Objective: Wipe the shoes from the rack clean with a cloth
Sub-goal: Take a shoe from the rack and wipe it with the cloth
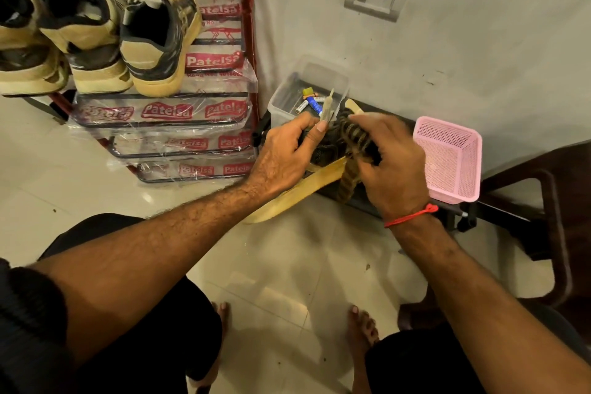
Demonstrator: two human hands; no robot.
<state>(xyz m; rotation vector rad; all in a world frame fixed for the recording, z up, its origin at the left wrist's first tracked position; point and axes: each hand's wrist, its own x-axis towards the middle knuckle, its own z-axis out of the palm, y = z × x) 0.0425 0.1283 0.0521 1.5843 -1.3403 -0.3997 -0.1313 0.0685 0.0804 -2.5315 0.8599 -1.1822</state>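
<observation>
Shoe being held mid-scene, right of rack; we're gripping it with left hand, right hand rubbing striped cloth across it. Risk: we're working blurred-fast, shoe slipping, knocking battery tub.

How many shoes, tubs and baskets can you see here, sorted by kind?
Shoes on the rack: 4
Shoe held in the left hand: 1
Clear tub: 1
Pink basket: 1
Total: 7
</observation>
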